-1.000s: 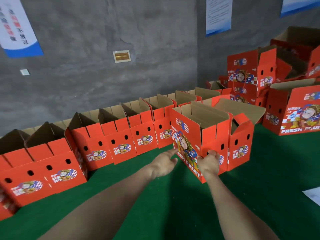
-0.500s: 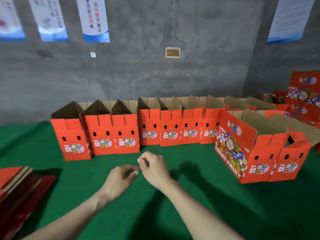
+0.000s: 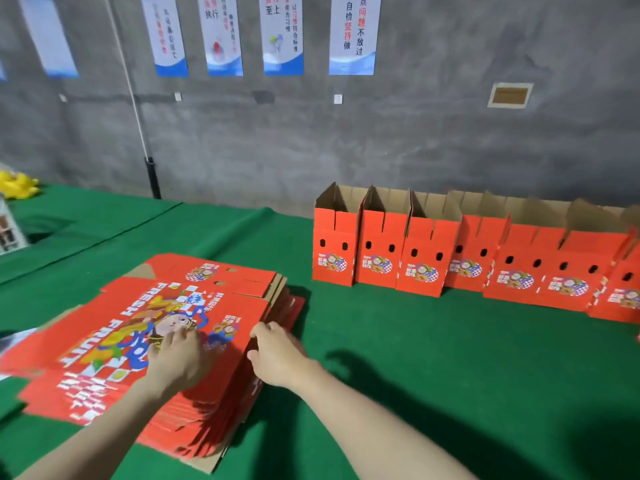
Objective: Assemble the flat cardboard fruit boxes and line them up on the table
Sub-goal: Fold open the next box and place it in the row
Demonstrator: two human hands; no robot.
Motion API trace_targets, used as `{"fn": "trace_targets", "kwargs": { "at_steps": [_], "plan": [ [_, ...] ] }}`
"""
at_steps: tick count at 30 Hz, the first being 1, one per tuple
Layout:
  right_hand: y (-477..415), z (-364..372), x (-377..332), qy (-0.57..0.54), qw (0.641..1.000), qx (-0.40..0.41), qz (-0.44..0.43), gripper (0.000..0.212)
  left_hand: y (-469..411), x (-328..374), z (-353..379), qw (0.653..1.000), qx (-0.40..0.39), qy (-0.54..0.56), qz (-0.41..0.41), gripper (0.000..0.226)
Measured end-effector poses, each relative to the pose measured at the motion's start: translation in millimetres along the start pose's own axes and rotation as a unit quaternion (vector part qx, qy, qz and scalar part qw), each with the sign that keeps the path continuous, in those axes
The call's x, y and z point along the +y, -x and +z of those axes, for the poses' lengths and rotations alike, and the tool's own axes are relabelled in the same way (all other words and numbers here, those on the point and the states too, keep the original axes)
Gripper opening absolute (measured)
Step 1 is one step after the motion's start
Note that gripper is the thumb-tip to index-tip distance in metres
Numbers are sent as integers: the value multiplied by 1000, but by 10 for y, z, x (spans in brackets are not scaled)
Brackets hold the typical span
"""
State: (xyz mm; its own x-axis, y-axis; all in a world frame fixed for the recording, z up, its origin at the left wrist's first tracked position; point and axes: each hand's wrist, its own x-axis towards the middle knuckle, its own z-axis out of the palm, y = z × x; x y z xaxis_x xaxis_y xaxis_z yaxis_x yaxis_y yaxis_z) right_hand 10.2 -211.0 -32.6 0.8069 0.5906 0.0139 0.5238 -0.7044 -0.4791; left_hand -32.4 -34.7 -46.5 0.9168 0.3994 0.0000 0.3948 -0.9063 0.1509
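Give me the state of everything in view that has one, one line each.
Stack of flat boxes: folded flat, piled on the green table, edges fanned unevenly.
Top flat box: flat, unassembled, printed side up.
Row of assembled boxes: upright, side by side, top flaps open.
Left hand: open, fingers resting on the top flat box.
Right hand: fingers curled on the top flat box's right edge, seemingly gripping it.

Just one view here, head-worn and wide-angled, looking forward and down across the green table. Very close over the flat stack at lower left, with left hand and right hand right under the lens. Facing the grey wall, standing boxes farther off to the right. Left margin blurred, seemingly bowed by the lens.
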Motion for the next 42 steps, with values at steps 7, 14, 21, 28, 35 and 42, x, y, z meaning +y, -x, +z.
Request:
{"fn": "trace_targets", "kwargs": {
  "at_steps": [7, 14, 21, 28, 35, 42],
  "plan": [
    [-266, 357, 76, -88, 973, -37, 212, 58, 238, 84, 351, 987, -10, -19, 160, 37],
    [-193, 272, 505, -332, 867, 95, 360, 19, 38, 40, 130, 959, -78, 211, 171, 20],
    [218, -670, 858, -390, 854, 182, 292, 29, -421, -384, 69, 993, 38, 113, 20, 67],
    [342, -808, 1244, -452, 840, 175, 244, 9, -584, -327, 3, 890, 93, 417, -158, 32],
    [477, -827, 1519, -436, 832, 235, 252, 13, -531, -246, -299, 626, -81, 764, -132, 17],
    [813, -928, 1925, -477, 787, 278, 275, 17, -318, 237, -598, 586, -210, 782, 31, 34]
  ]
}}
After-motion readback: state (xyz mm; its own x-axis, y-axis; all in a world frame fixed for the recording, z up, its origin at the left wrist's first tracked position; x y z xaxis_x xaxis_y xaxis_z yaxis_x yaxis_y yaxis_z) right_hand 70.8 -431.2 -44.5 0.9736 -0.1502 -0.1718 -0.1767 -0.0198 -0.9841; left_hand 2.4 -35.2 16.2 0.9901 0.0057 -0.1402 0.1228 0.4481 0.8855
